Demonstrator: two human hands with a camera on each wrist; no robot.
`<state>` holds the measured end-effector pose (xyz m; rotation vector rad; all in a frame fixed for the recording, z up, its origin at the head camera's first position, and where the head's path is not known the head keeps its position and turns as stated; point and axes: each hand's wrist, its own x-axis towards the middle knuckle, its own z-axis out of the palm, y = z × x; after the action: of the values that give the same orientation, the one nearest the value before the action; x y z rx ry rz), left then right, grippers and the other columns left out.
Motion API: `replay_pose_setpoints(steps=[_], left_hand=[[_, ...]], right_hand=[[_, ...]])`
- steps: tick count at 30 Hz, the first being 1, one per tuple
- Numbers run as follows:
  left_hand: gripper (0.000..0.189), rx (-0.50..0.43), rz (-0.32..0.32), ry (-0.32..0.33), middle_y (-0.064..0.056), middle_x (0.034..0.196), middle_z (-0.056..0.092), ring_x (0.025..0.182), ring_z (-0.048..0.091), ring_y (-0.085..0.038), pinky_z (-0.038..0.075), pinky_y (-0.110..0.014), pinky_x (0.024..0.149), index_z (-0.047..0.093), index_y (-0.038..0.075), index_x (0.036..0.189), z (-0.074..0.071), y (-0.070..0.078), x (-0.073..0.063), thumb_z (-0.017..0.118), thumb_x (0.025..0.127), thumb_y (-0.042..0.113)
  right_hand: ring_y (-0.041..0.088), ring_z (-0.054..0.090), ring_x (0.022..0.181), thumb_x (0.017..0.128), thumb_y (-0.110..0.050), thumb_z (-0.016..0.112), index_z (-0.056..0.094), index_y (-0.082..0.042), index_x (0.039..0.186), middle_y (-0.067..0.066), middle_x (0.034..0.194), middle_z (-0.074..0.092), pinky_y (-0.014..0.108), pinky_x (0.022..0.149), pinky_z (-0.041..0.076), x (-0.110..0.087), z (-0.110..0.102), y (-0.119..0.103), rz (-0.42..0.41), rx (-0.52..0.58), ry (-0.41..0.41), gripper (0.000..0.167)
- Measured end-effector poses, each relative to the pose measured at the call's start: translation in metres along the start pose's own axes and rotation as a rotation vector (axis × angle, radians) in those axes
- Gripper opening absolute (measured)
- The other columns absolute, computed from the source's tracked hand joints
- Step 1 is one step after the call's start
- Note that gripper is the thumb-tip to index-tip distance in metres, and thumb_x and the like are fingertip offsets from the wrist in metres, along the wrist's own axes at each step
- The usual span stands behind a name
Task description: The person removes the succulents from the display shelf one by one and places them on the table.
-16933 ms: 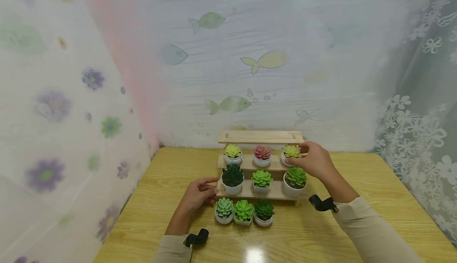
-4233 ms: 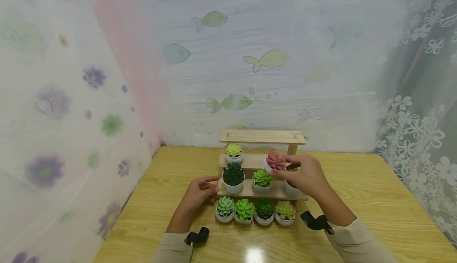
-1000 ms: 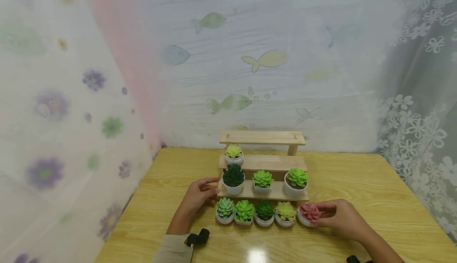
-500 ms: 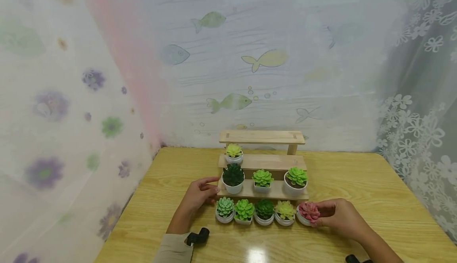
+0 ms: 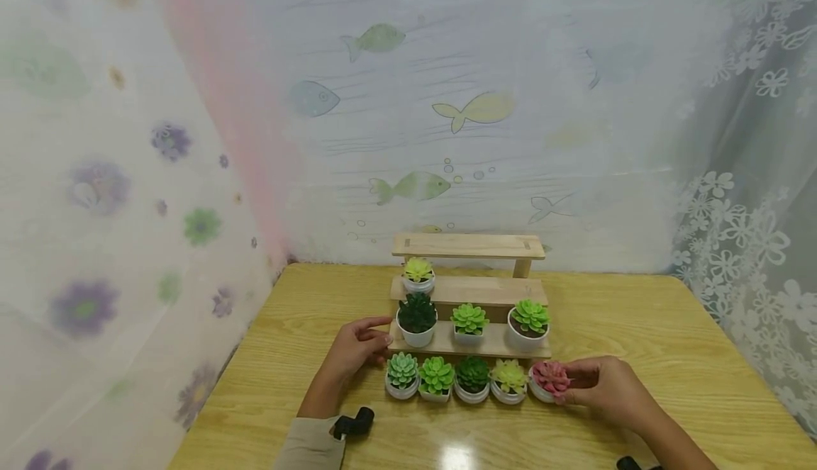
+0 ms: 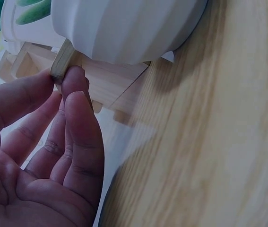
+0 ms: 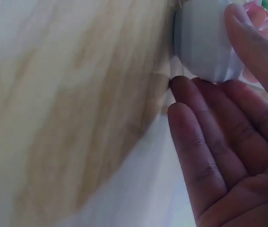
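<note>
My right hand (image 5: 609, 389) holds a small white pot with a pink succulent (image 5: 550, 378) at the right end of the front row on the table. In the right wrist view, the thumb lies against the pot (image 7: 204, 40) and fingertips are at its other side. My left hand (image 5: 352, 348) pinches the left end of the wooden tiered stand's (image 5: 494, 346) low shelf between thumb and finger, as the left wrist view shows at the board's end (image 6: 64, 59). A dark green potted succulent (image 5: 418, 317) stands close to that hand.
Left of the pink plant stand pale green (image 5: 402, 371), bright green (image 5: 436, 376), dark green (image 5: 472, 374) and yellow-green (image 5: 509, 376) succulents. The low shelf also bears two light green ones (image 5: 469, 320), (image 5: 530, 316); a yellow one (image 5: 418, 270) sits on the middle shelf. Printed curtains (image 5: 319, 208) hang behind.
Over the longer span, my right hand has moved the yellow-green, then the pink succulent from the middle shelf to the front row. In the last second, the pink pot shifts slightly left. My left hand stays.
</note>
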<state>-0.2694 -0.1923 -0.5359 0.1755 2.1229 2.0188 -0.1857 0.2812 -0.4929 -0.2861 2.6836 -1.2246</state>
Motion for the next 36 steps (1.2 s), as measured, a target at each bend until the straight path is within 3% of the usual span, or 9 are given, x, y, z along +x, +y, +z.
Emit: replay_pose_setpoints(steps=[6,14,19,24,27,31,36], left_hand=[[0.047,0.003,-0.005,0.005,-0.013,0.105,0.077,0.081,0.076,-0.02,0.063,-0.034,0.068,0.061,0.003,0.143,-0.001,0.001,0.0,0.073,0.097,0.01],[0.046,0.01,-0.012,0.007,-0.011,0.104,0.077,0.08,0.076,-0.019,0.063,-0.034,0.067,0.063,0.005,0.141,0.001,-0.002,0.003,0.074,0.097,0.011],[0.047,0.01,-0.012,0.012,-0.011,0.104,0.077,0.081,0.076,-0.02,0.063,-0.034,0.068,0.063,0.005,0.141,0.0,-0.002,0.002,0.074,0.096,0.011],[0.047,0.016,-0.008,0.016,-0.012,0.105,0.077,0.081,0.076,-0.02,0.063,-0.035,0.069,0.061,0.003,0.143,0.001,0.0,0.001,0.073,0.097,0.009],[0.048,0.018,-0.009,0.012,-0.012,0.105,0.077,0.082,0.076,-0.021,0.063,-0.035,0.069,0.061,0.003,0.143,0.001,0.001,0.0,0.073,0.097,0.01],[0.048,0.014,-0.013,0.014,-0.011,0.104,0.077,0.081,0.076,-0.02,0.063,-0.034,0.069,0.061,0.003,0.143,0.002,0.001,0.0,0.073,0.097,0.009],[0.047,0.016,-0.022,0.014,-0.011,0.104,0.077,0.08,0.076,-0.02,0.063,-0.034,0.069,0.062,0.003,0.142,0.001,0.003,0.0,0.073,0.097,0.01]], right_hand=[[0.016,0.077,0.093,0.078,-0.041,0.09,0.066,0.001,0.136,0.017,0.119,0.075,0.026,0.073,0.062,-0.002,-0.009,-0.005,0.029,0.012,-0.017,0.076],[0.022,0.076,0.101,0.08,-0.044,0.087,0.066,-0.007,0.137,0.013,0.127,0.073,0.022,0.075,0.06,-0.011,-0.028,-0.025,-0.031,-0.093,0.059,0.071],[0.013,0.074,0.101,0.081,-0.043,0.087,0.07,-0.017,0.134,0.005,0.124,0.075,0.021,0.076,0.059,-0.011,-0.035,-0.044,-0.134,-0.189,0.223,0.061],[-0.001,0.066,0.097,0.076,-0.034,0.093,0.074,-0.027,0.124,-0.007,0.114,0.076,0.015,0.08,0.055,-0.005,-0.035,-0.065,-0.318,-0.287,0.459,0.051],[-0.003,0.062,0.099,0.071,-0.025,0.097,0.075,-0.028,0.122,-0.009,0.114,0.074,0.009,0.083,0.049,0.001,-0.033,-0.078,-0.439,-0.317,0.558,0.055],[0.002,0.063,0.101,0.067,-0.014,0.098,0.075,-0.026,0.124,-0.007,0.119,0.072,0.01,0.085,0.048,0.013,-0.03,-0.095,-0.57,-0.331,0.604,0.063],[0.012,0.065,0.101,0.07,-0.017,0.097,0.074,-0.024,0.126,-0.005,0.124,0.07,0.024,0.082,0.055,0.026,-0.022,-0.115,-0.573,-0.355,0.56,0.06]])
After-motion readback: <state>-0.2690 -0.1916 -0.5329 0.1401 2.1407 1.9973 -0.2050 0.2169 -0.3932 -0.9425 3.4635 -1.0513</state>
